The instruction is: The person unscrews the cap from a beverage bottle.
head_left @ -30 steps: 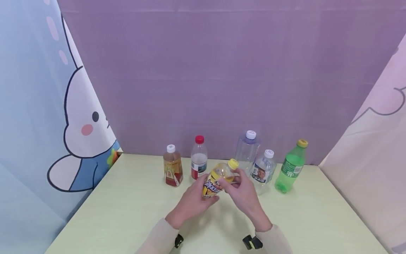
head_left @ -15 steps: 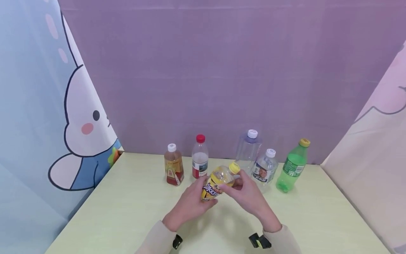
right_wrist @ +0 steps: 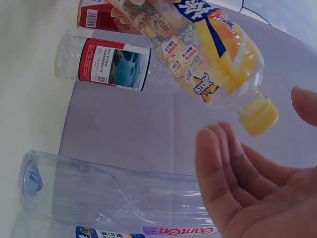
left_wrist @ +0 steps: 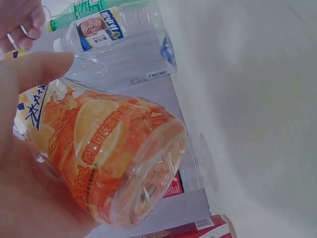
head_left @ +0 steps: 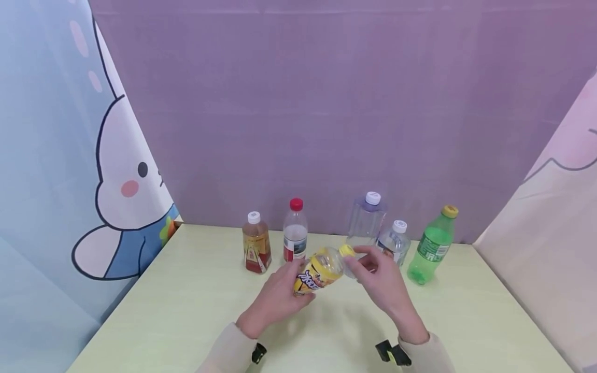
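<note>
Holding the yellow bottle [head_left: 322,272] tilted above the worktop [head_left: 177,311], my left grip [head_left: 276,296] curled round it, I should keep it steady and centre my right grip [head_left: 383,282], spread just beside the cap [right_wrist: 259,117], before any twist.

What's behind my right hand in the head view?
Behind your right hand, the upper parts of the short white-capped clear bottle and the tall white-capped clear bottle show. Most of their lower parts are covered in that view.
</note>
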Action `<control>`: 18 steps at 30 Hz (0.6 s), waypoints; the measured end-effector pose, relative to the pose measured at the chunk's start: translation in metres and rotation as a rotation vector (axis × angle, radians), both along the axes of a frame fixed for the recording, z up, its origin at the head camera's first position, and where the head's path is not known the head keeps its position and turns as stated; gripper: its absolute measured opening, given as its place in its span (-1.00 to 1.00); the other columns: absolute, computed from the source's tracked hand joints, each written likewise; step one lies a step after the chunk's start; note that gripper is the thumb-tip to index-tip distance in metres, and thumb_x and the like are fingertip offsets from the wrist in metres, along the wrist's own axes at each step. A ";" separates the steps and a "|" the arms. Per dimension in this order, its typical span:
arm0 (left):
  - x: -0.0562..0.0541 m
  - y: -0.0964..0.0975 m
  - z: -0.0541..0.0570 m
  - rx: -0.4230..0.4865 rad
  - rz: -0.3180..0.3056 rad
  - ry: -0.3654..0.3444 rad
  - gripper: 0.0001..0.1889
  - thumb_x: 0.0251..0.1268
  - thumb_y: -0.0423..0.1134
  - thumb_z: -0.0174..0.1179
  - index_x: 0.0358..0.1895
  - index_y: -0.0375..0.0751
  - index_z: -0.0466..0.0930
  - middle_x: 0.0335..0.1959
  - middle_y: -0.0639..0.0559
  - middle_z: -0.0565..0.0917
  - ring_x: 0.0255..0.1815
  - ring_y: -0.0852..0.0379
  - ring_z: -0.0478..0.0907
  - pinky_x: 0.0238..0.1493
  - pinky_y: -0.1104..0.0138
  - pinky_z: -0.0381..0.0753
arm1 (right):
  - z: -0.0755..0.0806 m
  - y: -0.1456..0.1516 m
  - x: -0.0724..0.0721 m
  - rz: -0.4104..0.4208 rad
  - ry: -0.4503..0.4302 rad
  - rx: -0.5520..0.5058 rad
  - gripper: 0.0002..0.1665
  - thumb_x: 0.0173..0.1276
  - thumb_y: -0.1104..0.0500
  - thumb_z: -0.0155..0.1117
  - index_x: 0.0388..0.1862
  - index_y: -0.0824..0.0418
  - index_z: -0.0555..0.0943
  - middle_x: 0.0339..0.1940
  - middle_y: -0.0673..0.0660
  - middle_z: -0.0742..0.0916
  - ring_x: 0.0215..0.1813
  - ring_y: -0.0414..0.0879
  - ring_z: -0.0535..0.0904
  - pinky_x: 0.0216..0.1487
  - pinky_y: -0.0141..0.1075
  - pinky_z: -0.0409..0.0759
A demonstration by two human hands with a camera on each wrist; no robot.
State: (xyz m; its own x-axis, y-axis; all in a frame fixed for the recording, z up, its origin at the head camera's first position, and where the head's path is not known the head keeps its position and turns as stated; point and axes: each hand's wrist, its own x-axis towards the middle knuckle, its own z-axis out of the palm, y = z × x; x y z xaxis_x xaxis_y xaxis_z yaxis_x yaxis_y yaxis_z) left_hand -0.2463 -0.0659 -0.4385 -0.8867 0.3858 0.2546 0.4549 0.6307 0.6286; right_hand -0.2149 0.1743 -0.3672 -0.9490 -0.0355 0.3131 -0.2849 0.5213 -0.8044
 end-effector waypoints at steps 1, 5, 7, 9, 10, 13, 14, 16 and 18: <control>0.000 0.000 0.000 -0.009 -0.001 0.007 -0.24 0.21 -0.04 0.44 0.43 -0.05 0.27 0.20 0.01 0.55 0.13 0.03 0.53 0.14 0.01 0.57 | 0.000 0.000 0.000 -0.014 0.016 -0.004 -0.49 0.45 -0.04 0.34 0.17 0.31 0.61 -0.36 0.10 0.73 -0.38 -0.10 0.64 -0.38 -0.30 0.61; 0.001 -0.001 -0.001 -0.059 -0.003 0.041 -0.26 0.21 -0.03 0.44 0.40 -0.05 0.29 0.20 0.00 0.55 0.13 0.03 0.52 0.16 0.00 0.55 | 0.000 -0.002 0.000 -0.061 0.052 -0.004 -0.57 0.42 -0.06 0.37 -0.01 0.29 0.69 -0.51 0.07 0.66 -0.53 -0.12 0.57 -0.50 -0.31 0.55; 0.003 -0.001 -0.001 -0.081 0.000 0.056 -0.27 0.20 -0.03 0.44 0.38 -0.05 0.31 0.20 0.01 0.55 0.13 0.04 0.51 0.17 -0.02 0.53 | -0.001 -0.002 0.000 -0.086 0.052 0.001 -0.58 0.40 -0.09 0.38 -0.10 0.27 0.71 -0.55 0.06 0.64 -0.56 -0.12 0.56 -0.54 -0.30 0.55; 0.004 0.000 -0.001 -0.106 0.005 0.073 -0.28 0.19 -0.03 0.45 0.38 -0.04 0.32 0.20 0.01 0.56 0.14 0.05 0.50 0.17 -0.02 0.52 | -0.001 -0.002 0.000 -0.108 0.040 0.006 -0.57 0.39 -0.12 0.39 -0.17 0.26 0.72 -0.58 0.05 0.63 -0.58 -0.11 0.55 -0.56 -0.29 0.55; 0.004 0.000 0.000 -0.114 0.006 0.081 -0.28 0.19 -0.04 0.45 0.37 -0.04 0.33 0.19 0.01 0.56 0.14 0.05 0.50 0.17 -0.02 0.51 | -0.001 -0.002 0.000 -0.119 0.036 0.013 -0.55 0.38 -0.14 0.39 -0.20 0.26 0.72 -0.59 0.05 0.63 -0.59 -0.10 0.55 -0.57 -0.29 0.54; 0.006 0.003 0.001 -0.138 0.006 0.120 -0.29 0.17 -0.05 0.47 0.36 -0.05 0.35 0.17 0.00 0.57 0.13 0.03 0.50 0.14 0.00 0.52 | -0.001 0.000 0.000 -0.146 0.025 0.039 -0.50 0.36 -0.19 0.39 -0.26 0.27 0.72 -0.60 0.05 0.63 -0.59 -0.09 0.55 -0.57 -0.28 0.54; 0.006 0.004 0.002 -0.145 0.005 0.130 -0.29 0.17 -0.05 0.47 0.36 -0.05 0.35 0.16 0.00 0.57 0.13 0.03 0.50 0.14 0.00 0.52 | -0.001 0.000 0.000 -0.153 0.022 0.048 -0.48 0.36 -0.20 0.39 -0.27 0.28 0.71 -0.60 0.06 0.63 -0.60 -0.09 0.55 -0.57 -0.28 0.53; 0.007 0.006 0.002 -0.158 0.004 0.147 -0.29 0.16 -0.05 0.47 0.35 -0.05 0.35 0.15 0.00 0.57 0.12 0.03 0.50 0.12 0.02 0.53 | -0.001 0.001 0.000 -0.165 0.010 0.057 -0.45 0.35 -0.22 0.39 -0.29 0.29 0.71 -0.59 0.07 0.64 -0.60 -0.09 0.56 -0.58 -0.28 0.54; 0.008 0.007 0.002 -0.171 0.007 0.154 -0.29 0.16 -0.06 0.48 0.35 -0.04 0.36 0.15 0.02 0.57 0.11 0.02 0.50 0.10 0.03 0.53 | -0.002 0.001 0.000 -0.163 -0.015 0.039 -0.45 0.35 -0.22 0.39 -0.29 0.30 0.70 -0.57 0.10 0.66 -0.60 -0.08 0.57 -0.58 -0.28 0.58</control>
State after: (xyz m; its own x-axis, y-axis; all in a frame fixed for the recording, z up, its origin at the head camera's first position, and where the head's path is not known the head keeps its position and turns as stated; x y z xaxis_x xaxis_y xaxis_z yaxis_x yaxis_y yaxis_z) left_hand -0.2386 -0.0587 -0.4362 -0.8453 0.4292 0.3182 0.5325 0.7258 0.4356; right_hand -0.2152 0.1755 -0.3687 -0.9478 0.1071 0.3004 -0.1824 0.5908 -0.7860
